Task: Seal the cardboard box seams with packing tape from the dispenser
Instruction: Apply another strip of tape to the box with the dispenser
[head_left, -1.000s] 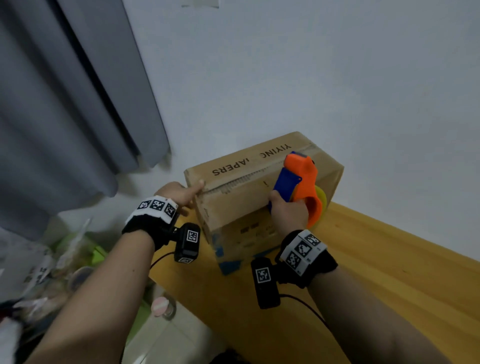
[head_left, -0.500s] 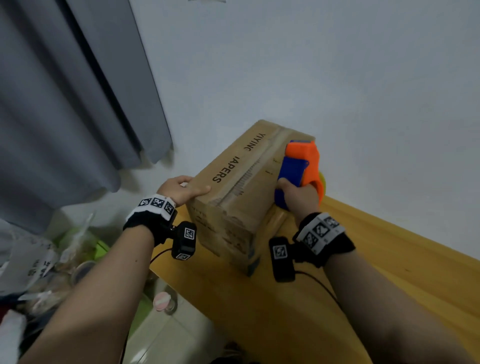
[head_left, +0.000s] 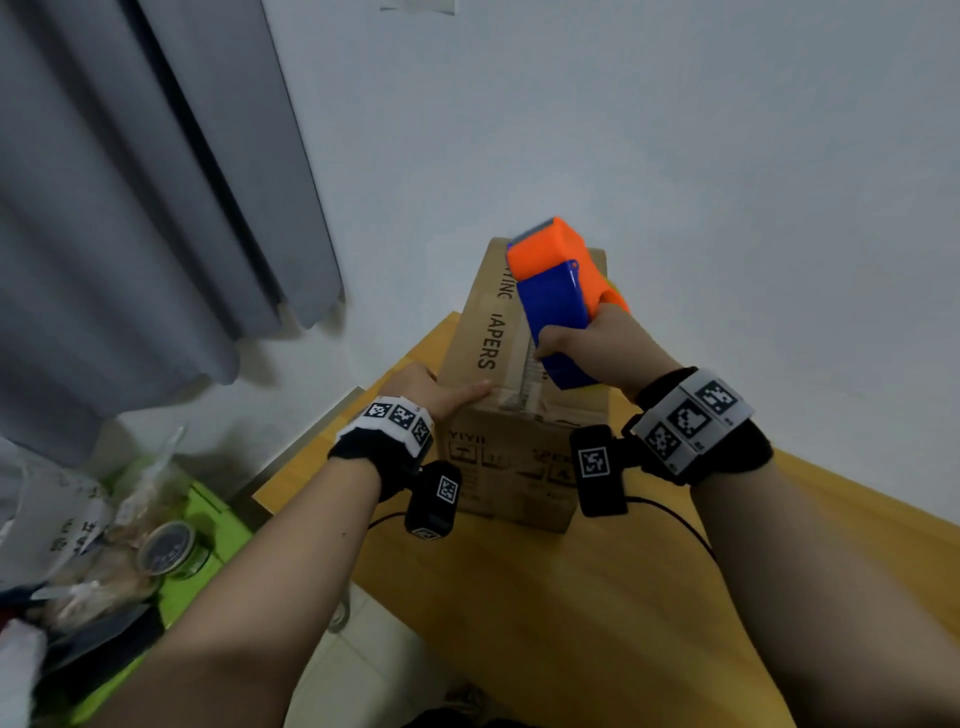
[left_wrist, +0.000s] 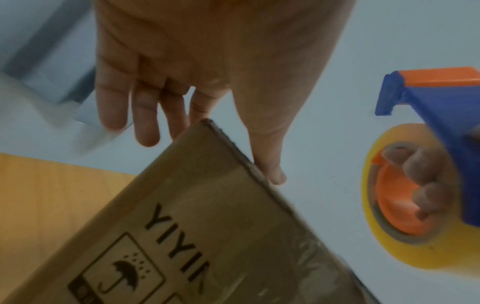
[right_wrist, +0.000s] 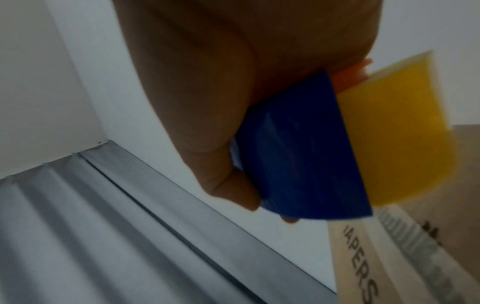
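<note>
Box (head_left: 498, 332) stands on the bench (head_left: 597, 597), steadied by the flat, relaxed left hand (head_left: 431, 387). Right hand (head_left: 587, 338) fingers clench the tape dispenser (head_left: 558, 296) above its top seam, ready for taping

Cardboard box (head_left: 519, 467) on a yellow wooden table (head_left: 571, 623).

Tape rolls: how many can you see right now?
1: a yellow tape roll sits in the dispenser that the right hand grips above the box. Others may be hidden among the floor clutter.
</note>
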